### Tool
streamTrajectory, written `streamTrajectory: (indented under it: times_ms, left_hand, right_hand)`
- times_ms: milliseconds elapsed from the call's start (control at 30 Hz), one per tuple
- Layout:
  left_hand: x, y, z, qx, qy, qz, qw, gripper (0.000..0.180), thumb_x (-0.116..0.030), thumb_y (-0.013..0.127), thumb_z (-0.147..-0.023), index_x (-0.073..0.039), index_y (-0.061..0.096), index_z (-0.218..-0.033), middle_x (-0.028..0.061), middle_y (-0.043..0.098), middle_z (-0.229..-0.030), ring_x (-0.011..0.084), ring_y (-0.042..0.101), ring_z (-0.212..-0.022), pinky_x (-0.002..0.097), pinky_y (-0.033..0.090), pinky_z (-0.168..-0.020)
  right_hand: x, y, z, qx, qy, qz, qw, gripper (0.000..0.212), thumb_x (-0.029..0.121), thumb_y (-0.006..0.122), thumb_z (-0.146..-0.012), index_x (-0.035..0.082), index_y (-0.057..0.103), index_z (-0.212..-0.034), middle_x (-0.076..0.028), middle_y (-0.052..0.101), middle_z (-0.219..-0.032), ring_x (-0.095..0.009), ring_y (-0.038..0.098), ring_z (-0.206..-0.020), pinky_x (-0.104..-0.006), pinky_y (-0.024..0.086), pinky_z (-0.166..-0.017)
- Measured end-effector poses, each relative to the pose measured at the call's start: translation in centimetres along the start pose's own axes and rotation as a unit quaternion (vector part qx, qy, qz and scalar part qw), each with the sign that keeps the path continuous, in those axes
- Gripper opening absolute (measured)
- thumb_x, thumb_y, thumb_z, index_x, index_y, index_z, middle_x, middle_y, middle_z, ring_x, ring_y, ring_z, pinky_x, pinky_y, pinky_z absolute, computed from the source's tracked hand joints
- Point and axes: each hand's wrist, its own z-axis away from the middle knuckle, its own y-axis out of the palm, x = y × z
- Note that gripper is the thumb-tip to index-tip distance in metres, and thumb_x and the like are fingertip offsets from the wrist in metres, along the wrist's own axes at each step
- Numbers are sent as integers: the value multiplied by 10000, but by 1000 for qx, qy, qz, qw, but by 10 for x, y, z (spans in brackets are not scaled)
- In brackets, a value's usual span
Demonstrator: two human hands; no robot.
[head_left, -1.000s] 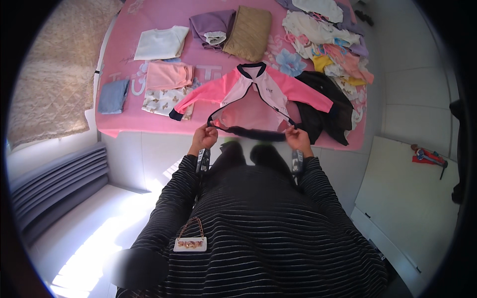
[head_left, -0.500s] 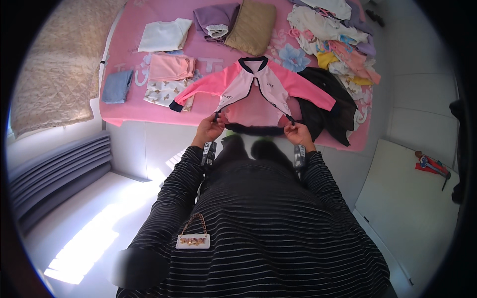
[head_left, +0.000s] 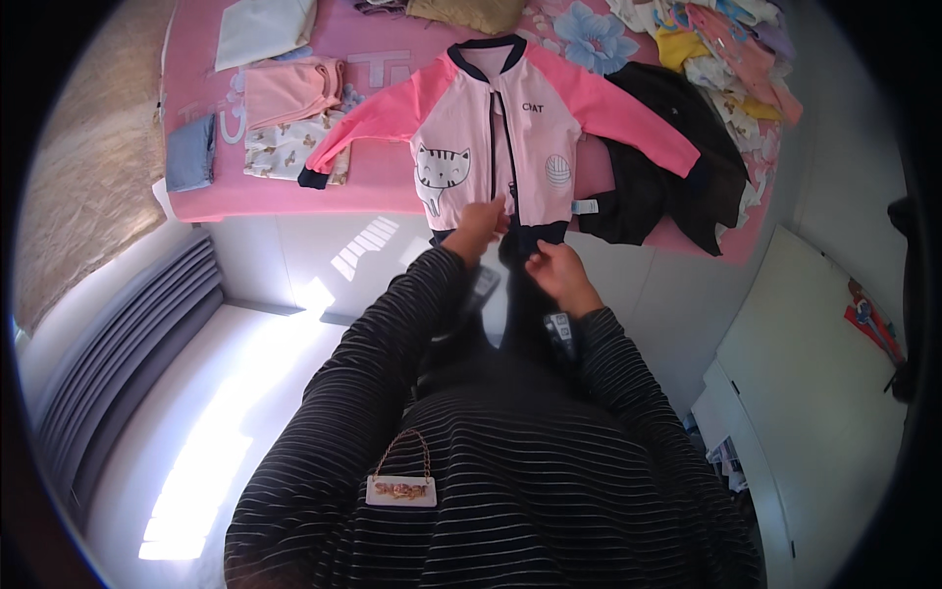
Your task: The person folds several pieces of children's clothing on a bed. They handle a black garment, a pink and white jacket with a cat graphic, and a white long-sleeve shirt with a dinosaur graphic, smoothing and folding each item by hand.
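Observation:
A pink child's zip jacket (head_left: 545,98) lies front up near the bed's close edge, sleeves spread to both sides. Its collar and cuffs are dark navy, and a cat face is printed on the left front panel. The two front panels now lie close together, with the dark zip edges slightly apart. At the lower middle, my left hand (head_left: 479,228) is closed on the jacket beside the zip; its fingertips are partly blurred. Just right and nearer, my right hand (head_left: 564,275) pinches the dark bottom hem of the right panel.
On the pink bedspread (head_left: 378,191) lie a folded white garment (head_left: 265,31), folded pink clothing (head_left: 292,90), patterned clothing (head_left: 280,147) and folded blue denim (head_left: 191,154). Black clothing (head_left: 677,147) sits under the right sleeve. A clothes heap (head_left: 721,49) lies far right. A white cabinet (head_left: 805,373) stands right.
The jacket's front panels have come together from being spread wide. My left hand moved right to the zip, and my right hand moved left along with its panel. The view shifted nearer.

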Motion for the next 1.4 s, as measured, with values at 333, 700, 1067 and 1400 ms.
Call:
streamTrajectory:
  times_ms: [333,700,1067,1400]
  left_hand:
    - [-25,9,-11,91,-5,114,989,126,-166,542,-832,-49,552,-788,33,517,-652,149,491,-570,267,370,-494]
    - [-27,4,-17,96,127,-31,987,104,-96,571,-810,8,573,-803,38,554,-642,107,525,-542,214,417,-476]
    - [-36,-2,-15,160,23,140,977,225,-158,489,-857,46,566,-911,98,585,-751,191,562,-619,297,482,-603]
    - [-58,1,-32,148,-17,46,988,142,-126,562,-796,14,590,-798,86,569,-640,177,539,-522,301,456,-498]
  right_hand:
    - [13,10,11,-38,39,339,939,214,225,597,-804,33,544,-727,-72,570,-607,-141,515,-469,-298,431,-424]
    - [61,90,-13,-39,-558,713,423,255,108,601,-717,66,565,-966,-118,518,-849,-313,549,-747,-396,451,-659]
    - [66,79,-58,145,-345,677,634,191,59,573,-713,42,614,-898,-152,580,-747,-276,572,-719,-335,460,-654]
    - [56,73,-52,115,-488,657,562,70,62,569,-707,27,589,-765,-146,582,-748,-318,568,-716,-365,466,-656]
